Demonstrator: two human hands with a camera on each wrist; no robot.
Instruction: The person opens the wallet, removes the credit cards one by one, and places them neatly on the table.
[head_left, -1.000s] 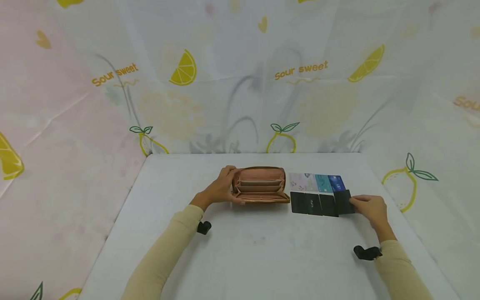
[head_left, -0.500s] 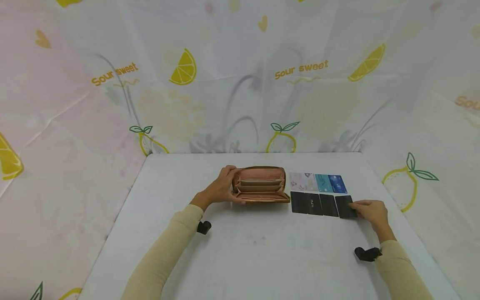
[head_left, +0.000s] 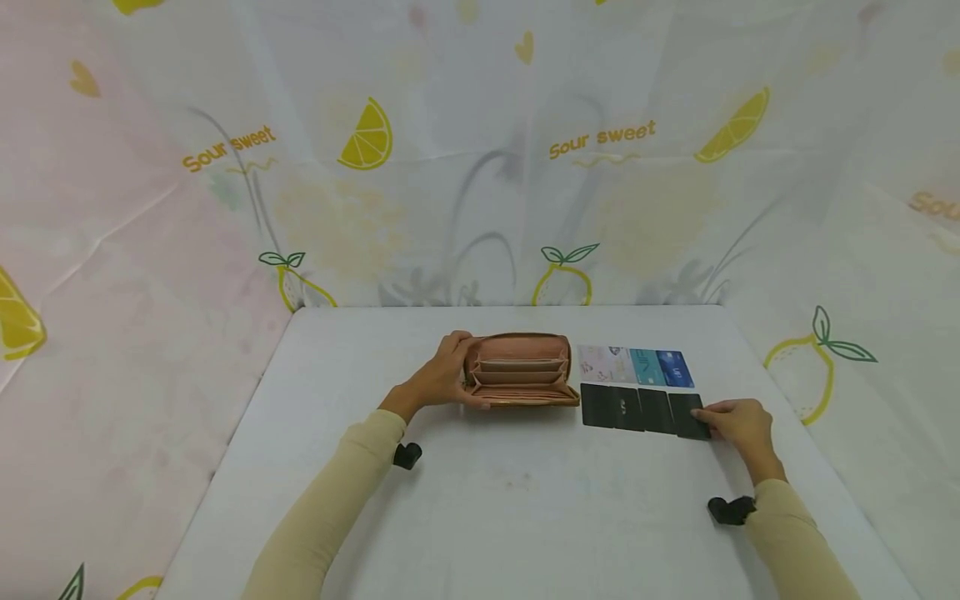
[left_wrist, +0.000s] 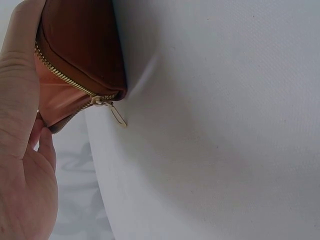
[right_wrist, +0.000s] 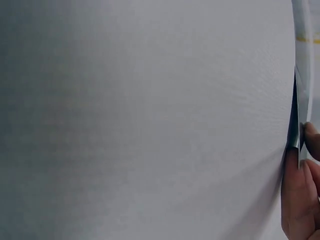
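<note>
My left hand [head_left: 438, 377] grips the left end of an unzipped tan-brown wallet [head_left: 525, 346], which faces me with its inner pockets showing. In the left wrist view, the wallet's brass zipper [left_wrist: 65, 76] ends in a dangling pull [left_wrist: 118, 116]. Over on the right, my right hand [head_left: 744, 427] pinches the right edge of a black card [head_left: 684, 412] at the end of a row of black cards [head_left: 625, 408]. In the right wrist view, that card [right_wrist: 294, 120] is seen nearly edge-on between thumb and fingers.
Behind the black row lie a pale patterned card [head_left: 603, 364], a teal card [head_left: 647, 367] and a blue card [head_left: 675, 368]. Everything sits on a white table [head_left: 517, 517]. A lemon-print cloth [head_left: 465, 208] hangs behind and at the sides.
My right hand has drawn the black card off the blue card's lower edge, toward me, then slightly left against its neighbour in the row. The left hand and wallet have stayed put.
</note>
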